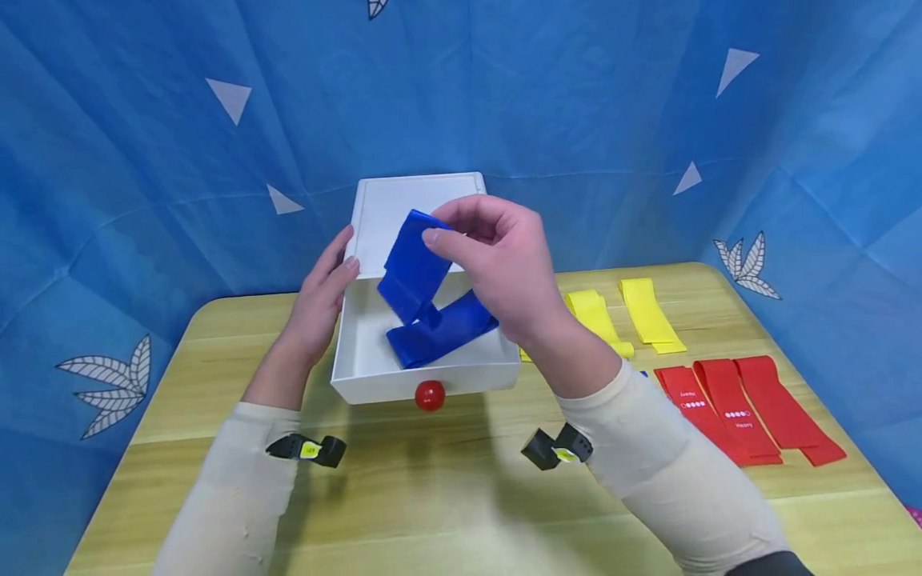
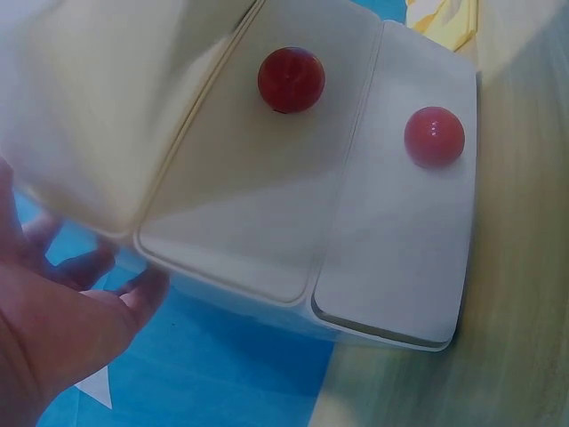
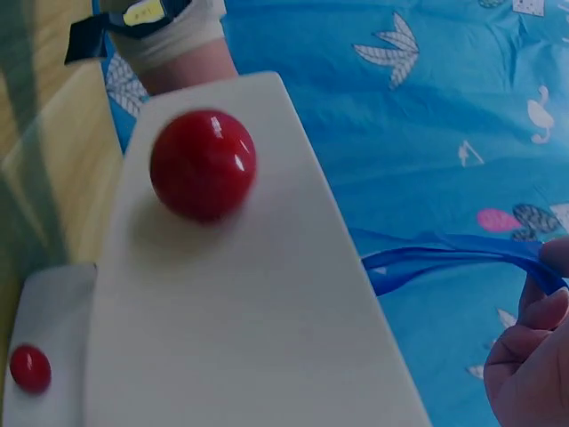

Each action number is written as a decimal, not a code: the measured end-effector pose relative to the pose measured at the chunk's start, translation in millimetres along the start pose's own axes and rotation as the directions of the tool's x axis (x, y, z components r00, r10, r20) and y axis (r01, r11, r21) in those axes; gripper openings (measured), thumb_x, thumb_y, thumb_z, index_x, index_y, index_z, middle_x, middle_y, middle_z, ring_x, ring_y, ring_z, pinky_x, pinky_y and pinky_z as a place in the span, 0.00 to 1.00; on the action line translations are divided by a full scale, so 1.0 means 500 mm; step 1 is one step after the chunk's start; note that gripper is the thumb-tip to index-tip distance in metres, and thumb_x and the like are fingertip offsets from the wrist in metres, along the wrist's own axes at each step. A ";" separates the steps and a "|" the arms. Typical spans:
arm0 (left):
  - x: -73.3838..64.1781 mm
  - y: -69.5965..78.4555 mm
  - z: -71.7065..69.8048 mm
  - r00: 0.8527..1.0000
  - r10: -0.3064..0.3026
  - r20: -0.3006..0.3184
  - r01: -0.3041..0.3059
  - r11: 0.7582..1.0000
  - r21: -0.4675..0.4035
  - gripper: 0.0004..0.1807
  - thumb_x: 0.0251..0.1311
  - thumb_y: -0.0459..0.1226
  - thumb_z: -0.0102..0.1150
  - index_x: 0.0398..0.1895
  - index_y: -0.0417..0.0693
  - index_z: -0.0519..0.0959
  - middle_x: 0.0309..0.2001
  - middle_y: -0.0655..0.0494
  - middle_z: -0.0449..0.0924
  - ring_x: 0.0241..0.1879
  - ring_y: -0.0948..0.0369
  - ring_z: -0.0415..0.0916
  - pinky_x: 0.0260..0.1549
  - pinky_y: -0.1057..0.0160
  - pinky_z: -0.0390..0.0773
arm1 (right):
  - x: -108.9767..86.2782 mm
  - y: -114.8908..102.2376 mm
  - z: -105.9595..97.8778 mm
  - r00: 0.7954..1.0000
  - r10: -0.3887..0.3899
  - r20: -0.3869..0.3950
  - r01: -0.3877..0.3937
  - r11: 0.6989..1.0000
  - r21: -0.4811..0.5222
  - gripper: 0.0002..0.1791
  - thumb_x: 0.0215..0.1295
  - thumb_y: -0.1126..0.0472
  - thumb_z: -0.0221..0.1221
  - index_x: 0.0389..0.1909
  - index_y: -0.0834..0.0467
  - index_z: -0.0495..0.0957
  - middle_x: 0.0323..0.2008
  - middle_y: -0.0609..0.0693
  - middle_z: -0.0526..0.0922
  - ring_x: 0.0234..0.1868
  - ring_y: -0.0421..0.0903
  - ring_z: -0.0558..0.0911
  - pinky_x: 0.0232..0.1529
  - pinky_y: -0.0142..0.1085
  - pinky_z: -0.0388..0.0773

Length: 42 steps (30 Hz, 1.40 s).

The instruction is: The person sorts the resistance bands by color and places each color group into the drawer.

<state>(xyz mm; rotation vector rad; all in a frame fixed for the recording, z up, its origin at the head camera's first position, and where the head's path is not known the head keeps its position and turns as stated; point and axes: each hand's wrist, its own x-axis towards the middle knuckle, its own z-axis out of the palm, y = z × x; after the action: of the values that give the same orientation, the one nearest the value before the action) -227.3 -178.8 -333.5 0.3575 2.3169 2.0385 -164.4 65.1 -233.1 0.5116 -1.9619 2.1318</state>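
Observation:
My right hand pinches a folded blue resistance band between thumb and fingers, above a pulled-out drawer. Below it another blue stretch of band lies in the drawer. The right wrist view shows the pinched blue band reaching from the fingers to behind the drawer front. My left hand rests along the left side of the white drawer cabinet, fingers extended against it. In the left wrist view, the lower drawers with round red knobs are closed.
Yellow bands lie on the wooden table to the right of the cabinet. Nearer the right edge, several red bands lie side by side. A blue patterned curtain hangs behind the table.

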 end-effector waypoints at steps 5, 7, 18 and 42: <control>0.001 -0.001 -0.003 1.000 -0.008 0.005 0.007 0.999 0.031 0.35 0.74 0.55 0.42 0.81 0.67 0.48 0.79 0.61 0.45 0.76 0.54 0.42 0.67 0.35 0.48 | -0.006 0.017 0.035 0.998 -0.011 0.061 0.009 0.999 0.033 0.07 0.65 0.68 0.63 0.42 0.66 0.83 0.38 0.56 0.84 0.41 0.54 0.81 0.44 0.43 0.77; 0.002 -0.002 -0.004 1.000 -0.015 0.007 0.015 0.999 0.038 0.35 0.74 0.57 0.42 0.81 0.69 0.48 0.79 0.62 0.44 0.76 0.54 0.42 0.67 0.36 0.50 | -0.009 0.022 0.049 0.996 -0.008 0.084 0.004 0.999 0.051 0.07 0.65 0.69 0.63 0.42 0.66 0.83 0.38 0.56 0.84 0.41 0.54 0.81 0.44 0.43 0.77; 0.005 0.003 -0.001 0.996 -0.090 -0.016 0.091 0.995 0.033 0.34 0.73 0.60 0.41 0.79 0.77 0.47 0.78 0.65 0.45 0.76 0.51 0.43 0.60 0.43 0.69 | -0.030 0.030 0.086 0.971 0.182 0.155 -0.206 0.967 0.151 0.08 0.68 0.66 0.61 0.44 0.64 0.82 0.41 0.56 0.84 0.44 0.50 0.80 0.45 0.42 0.76; 0.000 -0.003 0.001 1.000 -0.023 -0.011 0.023 0.998 0.055 0.35 0.73 0.58 0.42 0.80 0.70 0.48 0.79 0.63 0.43 0.76 0.54 0.41 0.68 0.37 0.50 | -0.024 0.054 0.059 0.924 0.369 0.096 -0.374 0.927 0.039 0.09 0.67 0.61 0.64 0.44 0.59 0.84 0.41 0.53 0.84 0.38 0.48 0.77 0.38 0.40 0.74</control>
<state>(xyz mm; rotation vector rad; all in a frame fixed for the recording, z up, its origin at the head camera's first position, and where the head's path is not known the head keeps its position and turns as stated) -227.4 -178.6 -335.2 0.3218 2.3752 1.9740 -160.0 34.3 -260.9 0.2572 -2.1997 2.4285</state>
